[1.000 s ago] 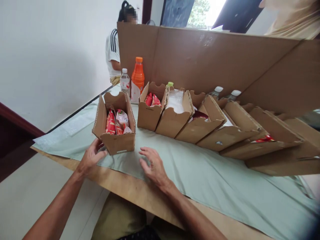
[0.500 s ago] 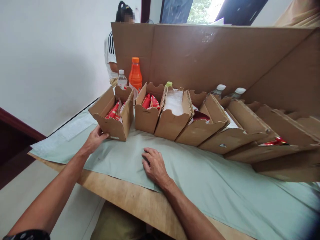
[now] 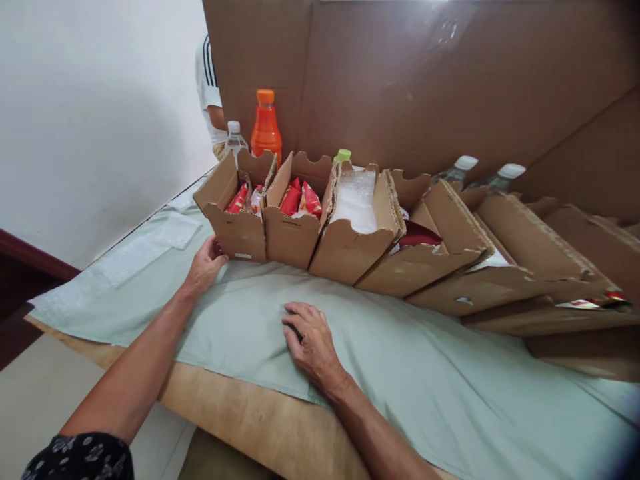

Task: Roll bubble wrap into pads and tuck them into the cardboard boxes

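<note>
My left hand (image 3: 206, 265) is at the lower front-left corner of the leftmost cardboard box (image 3: 235, 233), thumb at its front and the other fingers partly hidden along its side. Red snack packets (image 3: 239, 199) lie inside that box. It stands right against a second cardboard box (image 3: 291, 237), which holds more red packets (image 3: 301, 199). My right hand (image 3: 311, 343) rests on the pale green cloth (image 3: 260, 320), holding nothing, with its fingers loosely spread and slightly bent.
Several more open boxes (image 3: 350, 250) continue rightward, the farther ones leaning. Behind them stand an orange drink bottle (image 3: 266, 130), clear bottles (image 3: 235, 139) and a tall cardboard panel (image 3: 400, 80). Bubble wrap (image 3: 135, 257) lies at left. A person's sleeve (image 3: 206, 70) shows behind the panel.
The leftmost box has slid right with my left hand at its corner, closing the gap to the second box. My right hand stays on the cloth. The view has tilted down.
</note>
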Available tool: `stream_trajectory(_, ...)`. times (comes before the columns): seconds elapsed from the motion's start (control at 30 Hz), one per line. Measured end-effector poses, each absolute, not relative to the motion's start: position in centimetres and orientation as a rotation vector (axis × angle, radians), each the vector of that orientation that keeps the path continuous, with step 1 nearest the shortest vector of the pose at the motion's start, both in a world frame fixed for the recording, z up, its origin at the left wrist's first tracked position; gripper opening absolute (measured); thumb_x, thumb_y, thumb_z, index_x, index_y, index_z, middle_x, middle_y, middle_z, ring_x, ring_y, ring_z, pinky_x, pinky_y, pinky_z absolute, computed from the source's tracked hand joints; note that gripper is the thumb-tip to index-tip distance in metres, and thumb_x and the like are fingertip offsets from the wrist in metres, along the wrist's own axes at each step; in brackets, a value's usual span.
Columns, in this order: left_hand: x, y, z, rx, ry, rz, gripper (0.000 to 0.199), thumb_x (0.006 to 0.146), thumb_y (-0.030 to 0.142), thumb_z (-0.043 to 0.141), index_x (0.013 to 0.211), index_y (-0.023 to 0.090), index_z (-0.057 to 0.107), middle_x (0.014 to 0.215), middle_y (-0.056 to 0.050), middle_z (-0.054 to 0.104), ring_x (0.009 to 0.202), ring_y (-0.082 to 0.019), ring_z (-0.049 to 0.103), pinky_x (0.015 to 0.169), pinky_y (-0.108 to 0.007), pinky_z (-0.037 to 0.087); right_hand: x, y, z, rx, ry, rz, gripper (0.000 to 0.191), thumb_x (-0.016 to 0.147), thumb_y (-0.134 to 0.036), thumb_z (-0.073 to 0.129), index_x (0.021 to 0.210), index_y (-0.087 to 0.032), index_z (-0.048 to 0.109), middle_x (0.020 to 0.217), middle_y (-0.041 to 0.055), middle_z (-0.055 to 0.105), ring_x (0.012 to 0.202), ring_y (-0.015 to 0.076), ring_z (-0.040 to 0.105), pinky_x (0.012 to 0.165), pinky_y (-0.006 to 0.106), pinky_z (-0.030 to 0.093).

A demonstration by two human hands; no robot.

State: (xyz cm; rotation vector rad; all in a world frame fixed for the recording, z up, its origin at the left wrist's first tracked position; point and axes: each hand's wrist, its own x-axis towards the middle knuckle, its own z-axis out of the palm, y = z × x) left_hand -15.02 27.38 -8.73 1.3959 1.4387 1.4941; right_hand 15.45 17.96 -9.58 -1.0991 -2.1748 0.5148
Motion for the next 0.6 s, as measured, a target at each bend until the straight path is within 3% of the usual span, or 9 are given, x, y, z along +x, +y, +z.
stream_trajectory(0.1, -15.25, 27.76, -8.83, 1.427, 1.398, 1.492, 0.073, 0.065, 0.026, 0.067, 0.136, 0.016, 0.053, 0.128, -0.012, 0.069, 0.122, -0.029, 0.065, 0.104, -0.041, 0.053, 15.49, 17.99, -9.67, -1.078, -2.157, 0.506, 0.018, 0.092, -0.014, 0.059, 0.1, -0.021, 0.074, 0.124, 0.0095, 0.076, 0.118, 0.0271, 0.065, 0.097, 0.044, 0.05)
stream_trajectory(0.6, -15.61, 28.34, -9.46, 1.459, 1.606, 1.476, 0.05, 0.072, 0.027, 0.059, 0.119, 0.014, 0.067, 0.115, -0.009, 0.075, 0.111, -0.027, 0.068, 0.106, -0.042, 0.051, 15.23, 18.01, -9.7, -1.097, -2.162, 0.516, 0.017, 0.091, -0.013, 0.061, 0.098, -0.02, 0.075, 0.123, 0.01, 0.076, 0.118, 0.0263, 0.064, 0.098, 0.043, 0.048)
